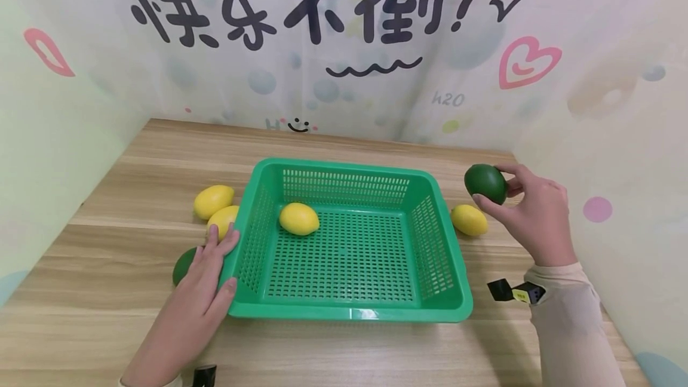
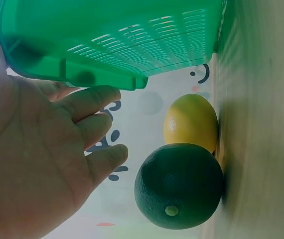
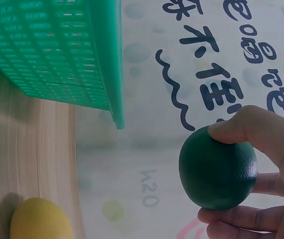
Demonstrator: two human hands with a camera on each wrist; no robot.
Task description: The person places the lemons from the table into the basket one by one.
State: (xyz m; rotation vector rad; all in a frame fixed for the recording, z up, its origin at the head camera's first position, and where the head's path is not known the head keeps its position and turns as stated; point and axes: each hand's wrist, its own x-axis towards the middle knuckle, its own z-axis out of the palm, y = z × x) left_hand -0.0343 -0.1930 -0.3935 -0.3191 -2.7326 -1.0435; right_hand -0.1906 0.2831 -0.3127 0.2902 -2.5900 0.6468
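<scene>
My right hand (image 1: 540, 211) pinches a dark green lime (image 1: 482, 181) between thumb and fingertips, raised above the table to the right of the green basket (image 1: 349, 313). The right wrist view shows the thumb on one side of this lime and fingers on the other. Across the basket's left rim my left hand (image 1: 193, 297) rests with its fingers extended. One yellow lemon (image 1: 299, 219) lies inside the basket, toward the back left. Another lemon (image 1: 469, 220) sits outside the right wall, below the held lime.
Left of the basket, two lemons lie on the wooden table (image 1: 118, 243): one lemon (image 1: 213, 202) farther back, another (image 1: 223, 220) against the rim. A second lime (image 1: 184, 264) is partly hidden by my left hand. A printed cloth (image 1: 301, 94) hangs behind.
</scene>
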